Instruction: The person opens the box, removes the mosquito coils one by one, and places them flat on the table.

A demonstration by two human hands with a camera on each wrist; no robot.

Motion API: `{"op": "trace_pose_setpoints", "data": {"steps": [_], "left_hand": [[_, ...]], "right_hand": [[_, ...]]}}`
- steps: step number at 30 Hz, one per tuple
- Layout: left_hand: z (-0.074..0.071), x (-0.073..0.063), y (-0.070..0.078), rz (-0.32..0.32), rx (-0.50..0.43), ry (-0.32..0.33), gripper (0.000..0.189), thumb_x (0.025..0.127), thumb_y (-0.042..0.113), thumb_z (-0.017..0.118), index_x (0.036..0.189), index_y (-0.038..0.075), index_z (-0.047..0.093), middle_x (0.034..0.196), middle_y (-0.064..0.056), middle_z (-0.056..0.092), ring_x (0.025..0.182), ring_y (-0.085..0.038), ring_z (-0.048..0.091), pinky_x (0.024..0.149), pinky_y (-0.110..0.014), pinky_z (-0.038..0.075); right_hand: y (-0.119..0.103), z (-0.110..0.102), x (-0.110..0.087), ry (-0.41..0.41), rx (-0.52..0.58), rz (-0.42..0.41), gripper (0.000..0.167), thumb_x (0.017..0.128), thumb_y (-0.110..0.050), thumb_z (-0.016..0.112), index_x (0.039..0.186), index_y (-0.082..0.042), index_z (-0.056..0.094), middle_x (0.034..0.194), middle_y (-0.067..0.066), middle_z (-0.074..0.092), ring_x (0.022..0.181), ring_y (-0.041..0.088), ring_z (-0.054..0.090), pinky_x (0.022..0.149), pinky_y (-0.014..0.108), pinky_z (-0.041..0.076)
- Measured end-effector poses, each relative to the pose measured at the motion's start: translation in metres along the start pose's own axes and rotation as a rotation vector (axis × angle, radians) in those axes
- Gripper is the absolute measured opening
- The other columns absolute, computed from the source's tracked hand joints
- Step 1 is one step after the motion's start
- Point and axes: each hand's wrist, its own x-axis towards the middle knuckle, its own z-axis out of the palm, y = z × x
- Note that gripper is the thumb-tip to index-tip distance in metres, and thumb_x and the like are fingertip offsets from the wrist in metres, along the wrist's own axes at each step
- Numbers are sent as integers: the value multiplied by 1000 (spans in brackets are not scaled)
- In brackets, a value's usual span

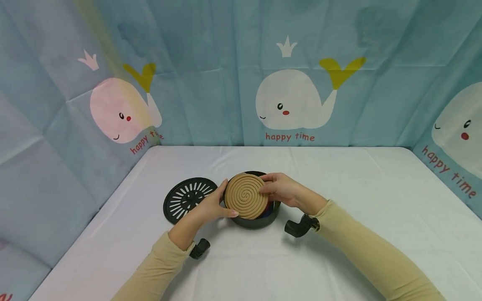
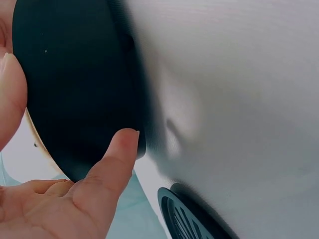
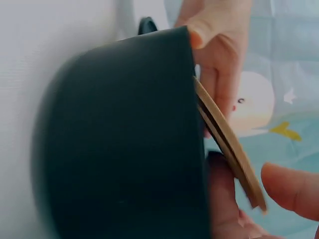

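Note:
A tan spiral mosquito coil (image 1: 245, 195) leans tilted over the mouth of a dark round mosquito coil holder (image 1: 253, 223). My right hand (image 1: 283, 190) grips the coil's right edge. In the right wrist view its fingers reach under the coil (image 3: 234, 144), with the thumb (image 3: 289, 188) over the outer side. On the holder's left, my left hand (image 1: 208, 209) holds the rim and side, thumb in front. The left wrist view shows a finger (image 2: 117, 149) against the dark wall of the holder (image 2: 75, 89). Something red and blue shows inside, below the coil.
A black slotted round lid (image 1: 184, 200) lies on the white table (image 1: 339, 175), left of the holder and partly behind the left hand. Wrist cameras hang by both sleeves. A blue curtain (image 1: 222, 104) with whale prints stands around the table.

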Motion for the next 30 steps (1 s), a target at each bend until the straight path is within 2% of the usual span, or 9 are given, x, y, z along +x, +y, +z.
{"op": "trace_pose_setpoints", "data": {"steps": [5, 9, 16, 21, 30], "left_hand": [[1, 0, -1, 13, -4, 4, 112, 79, 3, 80, 156, 5, -1, 161, -13, 8, 146, -34, 11, 116, -51, 14], [2, 0, -2, 9, -1, 5, 113, 79, 4, 80, 156, 6, -3, 162, -9, 9, 147, -31, 9, 116, -51, 13], [2, 1, -3, 17, 0, 6, 112, 78, 3, 80, 156, 4, -2, 162, -10, 10, 147, -31, 8, 116, -50, 13], [0, 2, -4, 11, -2, -1, 112, 78, 4, 80, 156, 4, -1, 162, -9, 10, 146, -31, 9, 116, -49, 13], [-1, 3, -3, 12, -5, -10, 112, 79, 5, 80, 156, 4, -2, 162, -9, 9, 147, -30, 9, 116, -49, 13]], "right_hand": [[8, 0, -1, -26, 7, 4, 51, 96, 5, 50, 144, 11, 33, 125, 28, 54, 86, 20, 67, 76, 36, 58], [9, -5, -7, -8, 52, -23, 51, 97, 6, 48, 145, 10, 32, 126, 28, 52, 83, 18, 67, 72, 34, 58], [6, -20, -19, 23, 85, -59, 53, 97, 6, 48, 145, 11, 29, 104, 16, 64, 70, 13, 67, 60, 25, 56], [1, -33, -27, 31, 124, -84, 54, 97, 7, 46, 146, 13, 24, 98, 10, 65, 75, 12, 68, 65, 28, 58], [-5, -56, -38, 65, 194, -128, 56, 99, 6, 42, 148, 14, 16, 97, 6, 66, 82, 13, 69, 75, 31, 58]]}}
